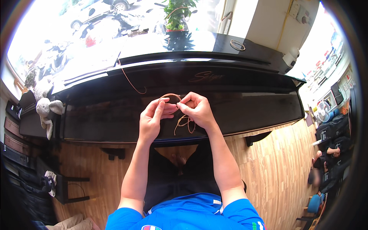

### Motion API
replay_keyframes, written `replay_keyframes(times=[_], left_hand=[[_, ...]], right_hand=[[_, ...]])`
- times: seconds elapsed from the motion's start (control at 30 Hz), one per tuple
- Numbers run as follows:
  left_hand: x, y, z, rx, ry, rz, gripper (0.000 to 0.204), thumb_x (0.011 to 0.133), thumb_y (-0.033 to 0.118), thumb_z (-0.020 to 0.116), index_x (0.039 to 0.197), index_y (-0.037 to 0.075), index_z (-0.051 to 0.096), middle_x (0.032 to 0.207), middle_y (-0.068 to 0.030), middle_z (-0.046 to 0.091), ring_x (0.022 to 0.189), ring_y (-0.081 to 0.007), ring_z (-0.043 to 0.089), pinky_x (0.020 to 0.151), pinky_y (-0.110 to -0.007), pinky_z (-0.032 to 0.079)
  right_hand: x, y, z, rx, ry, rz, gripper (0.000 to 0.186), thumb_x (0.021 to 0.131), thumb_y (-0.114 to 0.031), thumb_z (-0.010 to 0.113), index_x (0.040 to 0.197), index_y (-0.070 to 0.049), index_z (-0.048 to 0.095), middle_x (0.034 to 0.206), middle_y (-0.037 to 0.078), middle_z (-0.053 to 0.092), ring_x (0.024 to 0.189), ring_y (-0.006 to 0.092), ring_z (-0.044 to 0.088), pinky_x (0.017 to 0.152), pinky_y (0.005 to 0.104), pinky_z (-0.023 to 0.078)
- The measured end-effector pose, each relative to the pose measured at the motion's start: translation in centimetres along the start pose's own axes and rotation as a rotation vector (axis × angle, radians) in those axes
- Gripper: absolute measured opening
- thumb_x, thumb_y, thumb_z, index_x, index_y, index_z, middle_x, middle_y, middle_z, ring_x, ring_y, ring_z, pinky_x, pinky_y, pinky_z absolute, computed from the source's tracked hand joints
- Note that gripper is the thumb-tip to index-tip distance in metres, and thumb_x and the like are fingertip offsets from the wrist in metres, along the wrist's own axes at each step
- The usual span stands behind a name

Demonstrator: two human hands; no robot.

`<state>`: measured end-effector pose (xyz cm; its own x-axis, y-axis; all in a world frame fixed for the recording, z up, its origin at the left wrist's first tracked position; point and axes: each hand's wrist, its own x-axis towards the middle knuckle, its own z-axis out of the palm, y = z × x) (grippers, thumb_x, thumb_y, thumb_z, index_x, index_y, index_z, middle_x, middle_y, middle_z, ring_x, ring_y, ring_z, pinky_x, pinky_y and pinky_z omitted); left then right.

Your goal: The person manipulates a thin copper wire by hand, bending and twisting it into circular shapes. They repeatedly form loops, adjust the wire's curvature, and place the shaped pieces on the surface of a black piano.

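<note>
Both of my hands are raised over the closed black piano lid (237,109). Between them is a thin brown loop (170,95) that looks like bent cord or cane. My left hand (150,119) pinches its left side between thumb and fingers. On the other side, my right hand (198,111) is closed with thumb and fingertip together on the loop's right side. Thin tan strands (183,123) dangle in loose curls below my right hand. Whether they are joined to the loop is hidden by my fingers.
Another brown strand (128,79) hangs over the piano's front edge, and a tan coil (237,45) lies on top at the right. A potted plant (175,17) stands behind. Left is a grey plush toy (46,108); at right, a white fan (323,109) and another person's hand (334,151).
</note>
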<state>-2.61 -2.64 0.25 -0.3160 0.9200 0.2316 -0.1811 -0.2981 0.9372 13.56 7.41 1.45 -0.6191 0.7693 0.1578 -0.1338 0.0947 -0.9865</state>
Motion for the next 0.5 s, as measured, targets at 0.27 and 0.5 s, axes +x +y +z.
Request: replay_keyframes(times=[0.27,0.5], left_hand=[[-0.14,-0.31,0.71,0.041,-0.047,0.089,0.027,0.098,0.008,0.061,0.123,-0.002,0.059,0.106,-0.0127,0.071,0.098,-0.0192,0.07,0.084,-0.03,0.059],[-0.08,-0.41,0.89,0.124,0.007,0.001,0.025,0.09,0.002,0.07,0.115,-0.003,0.066,0.099,-0.0105,0.073,0.089,-0.0161,0.072,0.076,-0.026,0.059]], right_hand=[[-0.04,-0.13,-0.1,0.013,-0.006,-0.012,0.015,0.089,-0.016,0.074,0.094,-0.003,0.07,0.069,-0.001,0.068,0.052,-0.0001,0.051,0.045,0.0175,0.037],[-0.11,-0.56,-0.04,0.09,0.058,-0.051,0.025,0.089,-0.023,0.076,0.103,-0.002,0.073,0.071,-0.002,0.068,0.052,0.0,0.05,0.045,0.017,0.037]])
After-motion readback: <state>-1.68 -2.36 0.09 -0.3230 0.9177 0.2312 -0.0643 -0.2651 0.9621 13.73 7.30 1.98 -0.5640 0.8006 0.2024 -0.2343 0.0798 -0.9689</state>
